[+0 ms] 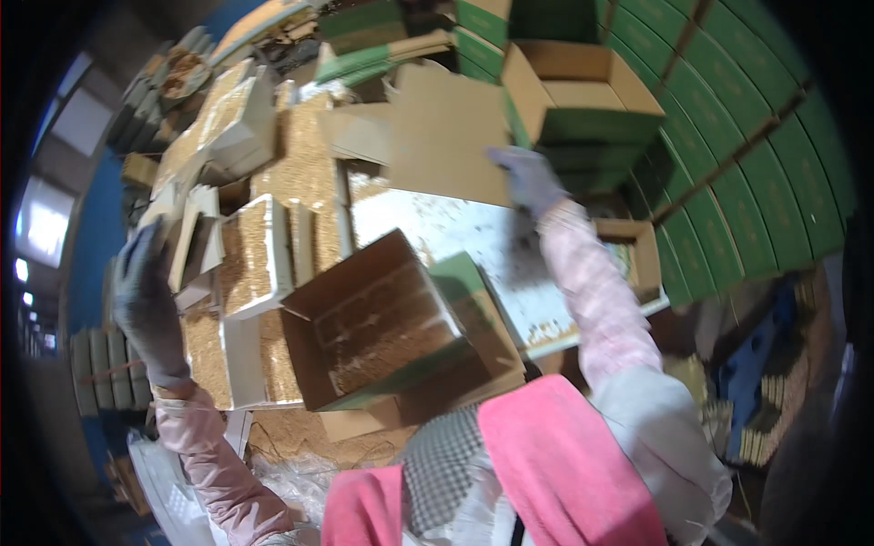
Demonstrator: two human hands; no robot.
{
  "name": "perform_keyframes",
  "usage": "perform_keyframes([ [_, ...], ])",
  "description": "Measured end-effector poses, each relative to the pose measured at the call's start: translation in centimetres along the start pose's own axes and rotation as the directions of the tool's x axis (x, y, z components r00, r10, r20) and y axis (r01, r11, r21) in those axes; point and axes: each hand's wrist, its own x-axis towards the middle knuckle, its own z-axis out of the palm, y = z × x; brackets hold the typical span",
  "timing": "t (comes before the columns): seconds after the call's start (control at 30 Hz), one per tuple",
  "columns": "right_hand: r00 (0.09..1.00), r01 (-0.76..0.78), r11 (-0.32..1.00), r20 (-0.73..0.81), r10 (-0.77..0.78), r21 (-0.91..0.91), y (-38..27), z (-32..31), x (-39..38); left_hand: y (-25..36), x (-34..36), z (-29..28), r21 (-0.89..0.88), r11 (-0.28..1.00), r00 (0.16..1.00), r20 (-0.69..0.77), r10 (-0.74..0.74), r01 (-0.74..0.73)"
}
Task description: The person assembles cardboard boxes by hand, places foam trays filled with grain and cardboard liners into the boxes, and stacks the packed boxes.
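My right hand (531, 179), in a pale glove, pinches the right edge of a flat brown cardboard sheet (446, 136) above the white tabletop. Out at the left, my left hand (148, 305) wears a grey glove. Its fingers stretch upward beside several thin cardboard pieces (196, 238), and I cannot make out whether they touch. Between my arms, nearer to me, an open green and brown carton (369, 318) lies tilted. A layer of light brown, grain-like material (387, 332) shows inside it, partly under a clear film.
Another open carton (583, 91) stands beyond my right hand. Green cartons (728, 155) are stacked along the right. White-walled trays (250, 341) of golden brown pieces cover the left of the white table (446, 223). A small open box (628, 255) sits at the table's right.
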Motion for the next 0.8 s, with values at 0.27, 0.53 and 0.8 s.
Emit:
perform_keyframes([
  [0.27, 0.959, -0.269, 0.844, -0.204, 0.194, -0.463, 1.5, -4.0, -12.1, 8.1, -12.7, 4.7, -0.035, 0.999, 0.879, 0.476, -0.011, 0.031],
  [0.53, 0.591, -0.531, 0.173, -0.217, 0.777, -0.829, 12.1, -14.7, -17.0, 9.8, -14.2, 6.8, -0.241, 0.866, 0.827, 0.486, -0.282, 0.437],
  [0.8, 0.599, -0.528, 0.035, -0.342, 0.724, -0.849, 12.8, -14.6, -17.0, 9.5, -14.8, 6.5, -0.34, 0.801, 0.834, 0.449, -0.322, 0.492],
])
